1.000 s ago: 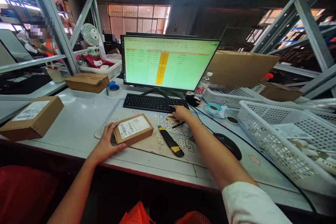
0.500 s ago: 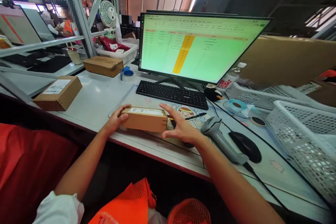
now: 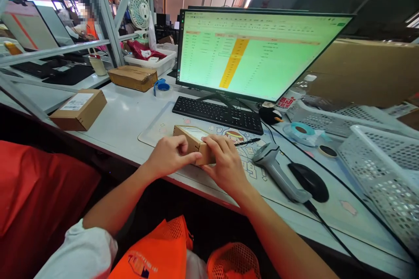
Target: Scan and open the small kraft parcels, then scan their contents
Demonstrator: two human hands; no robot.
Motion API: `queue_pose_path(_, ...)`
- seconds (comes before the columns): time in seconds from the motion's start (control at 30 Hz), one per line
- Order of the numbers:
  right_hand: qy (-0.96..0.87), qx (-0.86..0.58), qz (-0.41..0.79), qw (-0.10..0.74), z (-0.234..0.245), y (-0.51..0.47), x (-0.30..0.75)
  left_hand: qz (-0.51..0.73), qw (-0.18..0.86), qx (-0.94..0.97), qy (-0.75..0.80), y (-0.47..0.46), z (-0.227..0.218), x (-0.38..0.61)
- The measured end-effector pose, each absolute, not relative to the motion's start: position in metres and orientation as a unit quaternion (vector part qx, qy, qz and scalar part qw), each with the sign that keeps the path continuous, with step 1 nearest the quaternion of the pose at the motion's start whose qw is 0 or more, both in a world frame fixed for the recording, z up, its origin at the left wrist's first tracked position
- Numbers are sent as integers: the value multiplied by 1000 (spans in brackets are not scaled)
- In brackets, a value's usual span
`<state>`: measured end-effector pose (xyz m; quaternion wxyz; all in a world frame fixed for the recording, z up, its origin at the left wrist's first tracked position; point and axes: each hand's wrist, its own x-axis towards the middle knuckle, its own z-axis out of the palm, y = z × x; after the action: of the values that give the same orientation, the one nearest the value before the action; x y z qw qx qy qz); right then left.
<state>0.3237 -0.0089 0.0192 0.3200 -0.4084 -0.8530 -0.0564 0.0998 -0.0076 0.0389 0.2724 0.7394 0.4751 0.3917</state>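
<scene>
A small brown cardboard box (image 3: 191, 136) with a white label on top lies on the printed desk mat (image 3: 157, 128) in front of the black keyboard (image 3: 218, 114). My left hand (image 3: 170, 157) grips the box's near left end with curled fingers. My right hand (image 3: 224, 163) closes over its right end. A grey barcode scanner (image 3: 275, 170) lies just to the right of my right hand. A black pen (image 3: 247, 141) rests on the mat behind it.
A monitor (image 3: 258, 52) with a green spreadsheet stands behind the keyboard. A black mouse (image 3: 309, 181) and white mesh baskets (image 3: 386, 157) sit at the right. Two more cardboard boxes (image 3: 80, 109) (image 3: 132, 77), a tape roll (image 3: 162, 87) and a fan (image 3: 139, 11) are at the left. A person sits far left.
My right hand left the keyboard and came to the box's right end. Both hands now close on the box, which has turned end-on. The view moved closer to the table.
</scene>
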Motion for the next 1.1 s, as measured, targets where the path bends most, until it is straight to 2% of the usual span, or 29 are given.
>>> queue_pose_path(0.27,-864,-392,-74,307,15,-11,324,366,383,742,411,-3,41,99)
queue_pose_path(0.73,-874,-373,-109,293,18,-11,312,338,414,761,368,1,33,75)
queue_pose_path(0.97,-874,-378,-113,283,21,-12,312,324,349,799,367,-1,34,74)
queue_pose_path(1.1,-869,-397,-128,268,22,-18,312,330,244,830,379,-4,30,79)
